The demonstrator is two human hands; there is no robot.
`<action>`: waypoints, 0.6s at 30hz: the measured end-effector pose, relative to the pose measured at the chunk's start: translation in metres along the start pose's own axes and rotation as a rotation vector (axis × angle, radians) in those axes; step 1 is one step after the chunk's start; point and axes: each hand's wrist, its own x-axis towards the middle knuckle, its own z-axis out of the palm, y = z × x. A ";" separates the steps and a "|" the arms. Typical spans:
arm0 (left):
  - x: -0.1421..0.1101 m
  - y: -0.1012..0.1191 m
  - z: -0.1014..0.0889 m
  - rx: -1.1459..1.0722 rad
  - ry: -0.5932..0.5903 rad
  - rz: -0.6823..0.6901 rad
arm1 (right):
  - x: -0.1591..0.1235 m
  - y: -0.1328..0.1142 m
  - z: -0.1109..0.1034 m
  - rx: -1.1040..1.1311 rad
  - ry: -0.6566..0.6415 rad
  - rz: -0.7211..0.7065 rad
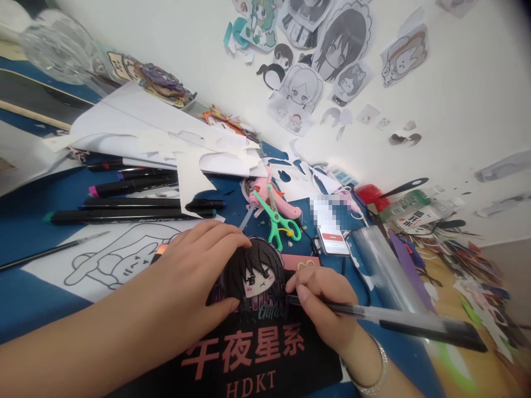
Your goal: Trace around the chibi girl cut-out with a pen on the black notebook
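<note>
My left hand (194,271) lies over the left side of a cut-out cartoon head with black hair (257,273), fingers pressed on its top edge and thumb beneath it. My right hand (321,301) is closed round a clear pen with a black cap (398,318), whose tip touches the cut-out's right edge. The cut-out rests on a black mat with red characters (249,354). A silver bracelet (375,370) sits on my right wrist.
Green-handled scissors (276,218) and a pink tool (276,202) lie just beyond. Black markers (133,210), white paper scraps (157,132) and a line drawing (112,257) are at left. A phone (332,235) and clear tube (381,265) are at right. Cartoon cut-outs (327,44) cover the wall.
</note>
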 end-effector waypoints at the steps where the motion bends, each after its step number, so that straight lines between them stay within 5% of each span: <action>1: 0.000 0.001 0.000 -0.006 -0.004 0.003 | 0.000 0.000 0.000 -0.003 0.007 0.004; 18: -0.002 -0.001 0.003 -0.017 0.023 0.007 | -0.004 0.003 0.002 -0.046 0.092 0.084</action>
